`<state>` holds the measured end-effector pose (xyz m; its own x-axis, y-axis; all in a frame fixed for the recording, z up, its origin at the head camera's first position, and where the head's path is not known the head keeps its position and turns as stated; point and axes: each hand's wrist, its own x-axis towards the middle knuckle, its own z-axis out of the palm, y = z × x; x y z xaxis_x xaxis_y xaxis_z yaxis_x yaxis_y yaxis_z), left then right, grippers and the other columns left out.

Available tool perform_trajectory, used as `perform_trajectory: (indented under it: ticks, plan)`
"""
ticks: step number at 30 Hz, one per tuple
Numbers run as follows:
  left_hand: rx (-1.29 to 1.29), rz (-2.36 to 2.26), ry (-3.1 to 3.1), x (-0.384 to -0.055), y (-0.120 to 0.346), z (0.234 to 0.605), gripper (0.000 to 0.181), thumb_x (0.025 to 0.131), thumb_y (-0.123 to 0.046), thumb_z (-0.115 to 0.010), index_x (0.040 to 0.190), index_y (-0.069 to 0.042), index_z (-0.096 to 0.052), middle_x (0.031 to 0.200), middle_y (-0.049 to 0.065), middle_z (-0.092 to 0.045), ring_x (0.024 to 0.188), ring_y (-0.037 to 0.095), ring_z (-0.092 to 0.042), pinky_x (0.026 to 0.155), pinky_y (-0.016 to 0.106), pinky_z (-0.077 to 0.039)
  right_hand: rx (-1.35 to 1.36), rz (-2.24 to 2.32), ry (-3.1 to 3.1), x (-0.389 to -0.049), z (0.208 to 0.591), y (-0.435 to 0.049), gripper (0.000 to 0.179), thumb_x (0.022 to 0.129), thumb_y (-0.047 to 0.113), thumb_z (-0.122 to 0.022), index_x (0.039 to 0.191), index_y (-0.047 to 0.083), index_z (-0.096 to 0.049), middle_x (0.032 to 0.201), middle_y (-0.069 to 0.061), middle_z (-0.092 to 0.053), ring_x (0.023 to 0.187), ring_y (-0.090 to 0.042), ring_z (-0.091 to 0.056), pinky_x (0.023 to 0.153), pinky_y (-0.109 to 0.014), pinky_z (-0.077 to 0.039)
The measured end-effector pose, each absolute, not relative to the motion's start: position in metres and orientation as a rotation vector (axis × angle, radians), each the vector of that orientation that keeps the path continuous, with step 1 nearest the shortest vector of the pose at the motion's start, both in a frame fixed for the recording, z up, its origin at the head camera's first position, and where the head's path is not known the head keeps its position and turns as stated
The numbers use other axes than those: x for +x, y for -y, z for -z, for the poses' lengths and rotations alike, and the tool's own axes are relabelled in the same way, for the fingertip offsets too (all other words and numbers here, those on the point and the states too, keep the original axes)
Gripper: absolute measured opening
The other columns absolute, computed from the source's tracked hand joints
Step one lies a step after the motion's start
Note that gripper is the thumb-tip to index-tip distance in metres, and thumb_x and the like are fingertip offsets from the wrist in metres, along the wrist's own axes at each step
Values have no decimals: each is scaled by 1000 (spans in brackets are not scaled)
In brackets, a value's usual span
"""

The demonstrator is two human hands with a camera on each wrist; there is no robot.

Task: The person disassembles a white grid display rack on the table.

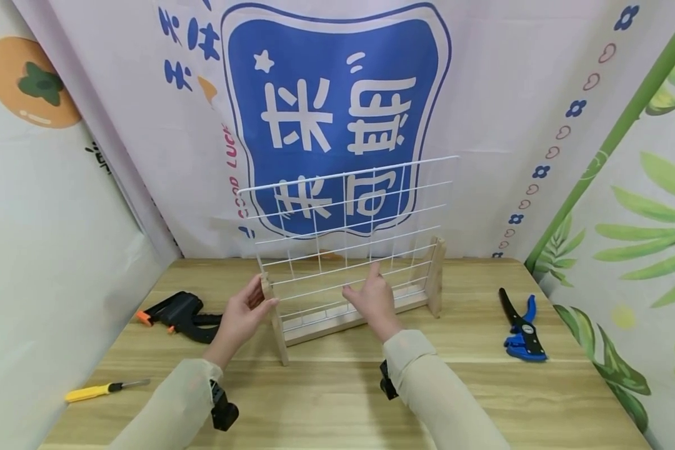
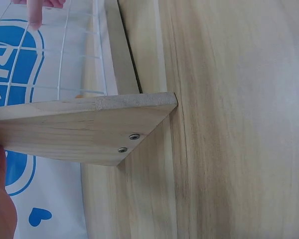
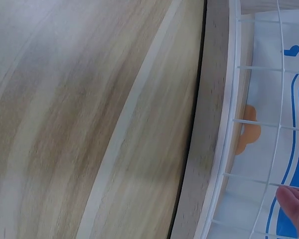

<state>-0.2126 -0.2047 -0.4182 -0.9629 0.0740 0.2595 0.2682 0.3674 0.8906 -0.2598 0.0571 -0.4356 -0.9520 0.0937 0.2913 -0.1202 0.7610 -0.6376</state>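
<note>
White grid [image 1: 345, 212], one; hands [image 1: 242, 317] [image 1: 375, 301], two

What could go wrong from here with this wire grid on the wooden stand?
The wire grid rises well above the wooden stand, so a firm push from the right hand might tip it. The left hand holds the left upright, and its fingers could get pinched if the grid shifts. The black-and-orange clamp lies close by that arm and might get knocked.
</note>
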Motion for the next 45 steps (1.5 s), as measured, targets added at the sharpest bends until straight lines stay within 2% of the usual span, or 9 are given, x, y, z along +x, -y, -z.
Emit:
perform_trajectory:
  ticks: [7,14,18,23,25,31,37,39,45]
  plan:
    - [-312,1623,2455,-205,209,417,63,85,-10,-66,139,2,-36,133,22,-47,122,30,-45,90,15,-44,24,-1020,2678,-256,435,-52,66,70,37,-74,111,2,-35,62,-10,-51,48,-22,-46,39,-29,-39]
    - [-260,1519,2482,-196,216,420,63,83,-16,-69,137,1,-42,128,22,-53,116,29,-51,85,9,-45,47,-1072,2647,-252,434,-44,67,69,32,-75,113,1,-34,60,-9,-51,49,-22,-47,41,-29,-40]
    - [-231,1459,2480,-188,219,419,65,83,-17,-70,137,2,-40,126,21,-55,114,29,-53,81,7,-45,64,-1082,2629,-249,433,-38,63,69,31,-74,108,3,-34,60,-9,-51,49,-22,-47,41,-29,-40]
    - [-238,1438,2489,-182,220,415,66,84,-19,-69,138,3,-37,127,21,-54,114,29,-52,82,8,-46,57,-1091,2646,-246,430,-36,62,70,33,-73,106,4,-32,60,-8,-49,47,-20,-45,39,-28,-39]
    - [-236,1420,2494,-180,219,415,66,85,-20,-68,139,2,-37,127,20,-54,114,23,-53,83,10,-47,50,-1107,2660,-243,429,-36,63,71,33,-73,109,3,-32,60,-8,-49,46,-20,-45,37,-27,-39]
    - [-214,1365,2490,-174,218,416,63,85,-19,-69,137,2,-40,124,19,-57,110,23,-56,79,5,-45,16,-1119,2671,-237,429,-34,68,70,32,-72,115,0,-32,59,-8,-49,46,-20,-46,38,-27,-40]
    - [-197,1304,2457,-168,216,417,60,83,-13,-69,133,7,-43,119,20,-59,106,25,-56,81,20,-52,-6,-1119,2655,-234,431,-30,65,70,33,-72,112,1,-33,59,-8,-49,45,-20,-45,37,-27,-39]
    - [-195,1301,2457,-166,216,417,60,83,-12,-69,133,7,-43,119,21,-59,106,27,-57,80,21,-52,-10,-1106,2657,-233,431,-29,65,69,33,-72,110,2,-33,58,-7,-48,44,-19,-44,36,-27,-39]
    - [-180,1336,2445,-163,211,420,59,83,-6,-67,134,7,-41,120,24,-57,108,33,-56,77,5,-46,-5,-1033,2665,-231,430,-31,62,68,35,-73,104,4,-34,59,-6,-47,45,-19,-44,37,-26,-37]
